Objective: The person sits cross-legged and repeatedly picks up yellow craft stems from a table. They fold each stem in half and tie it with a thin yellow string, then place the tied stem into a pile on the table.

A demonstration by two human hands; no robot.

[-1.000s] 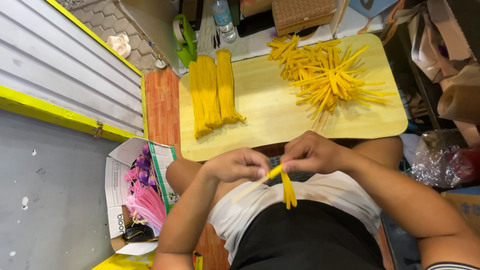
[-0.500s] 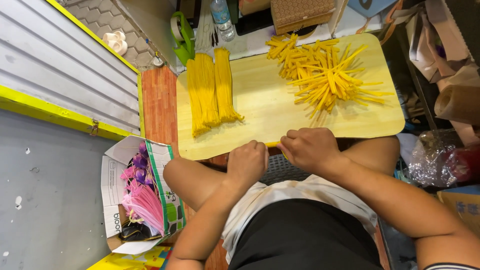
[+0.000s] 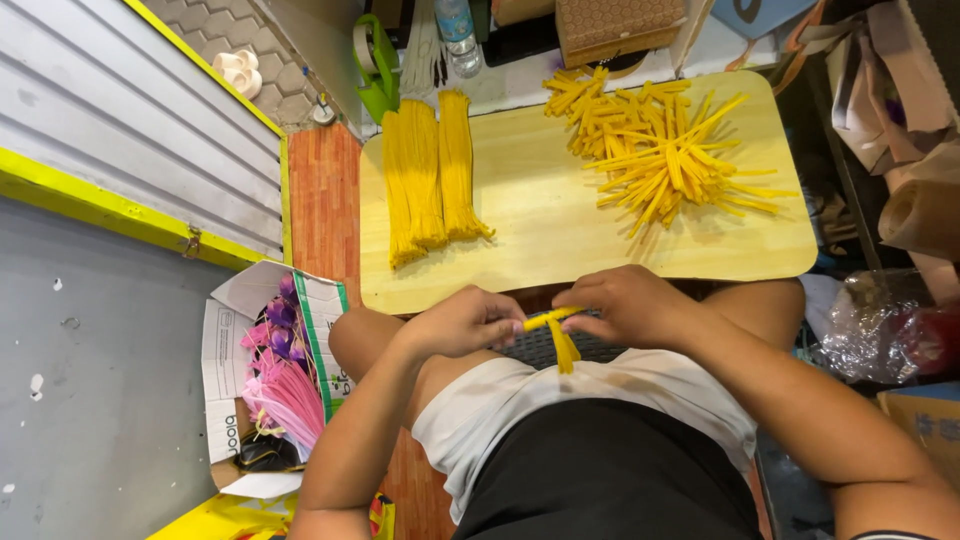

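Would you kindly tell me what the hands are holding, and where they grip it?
Both hands, left hand and right hand, pinch a short yellow strip by its ends; a loose tail hangs below.

Far left: green tape dispenser (image 3: 377, 62) and a clear plastic bottle (image 3: 458, 32), just beyond the board's edge.
Far middle: woven brown box (image 3: 620, 27).
Near left, on the floor: open cardboard box (image 3: 226, 330) holding pink and purple flower pieces (image 3: 283, 385).
Left: grey shutter (image 3: 110, 130) with a yellow frame (image 3: 110, 208).
Right: crumpled plastic bag (image 3: 880, 330) and a brown paper roll (image 3: 920, 215).
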